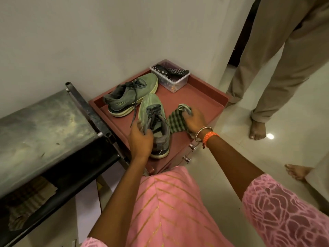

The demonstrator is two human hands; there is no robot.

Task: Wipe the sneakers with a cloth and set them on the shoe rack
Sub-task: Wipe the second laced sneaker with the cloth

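Both hands work low over a reddish cabinet top (199, 97) with a raised rim. Her left hand (140, 139) grips the near sneaker (154, 122) at its tongue and laces; her right hand (195, 120) clutches a checked cloth (175, 122) just beside it. Farther back, the second sneaker (131, 94) lies tipped on its side, near a clear plastic box (178, 80) in the far corner by the pale wall. At left stands a dark metal shoe rack (46, 125). A second person's trouser legs (277, 72) stand on the glossy tiles at right.

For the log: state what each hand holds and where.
Left hand grips the near sneaker by its tongue and collar. Right hand grips the checked cloth at its bunched top.
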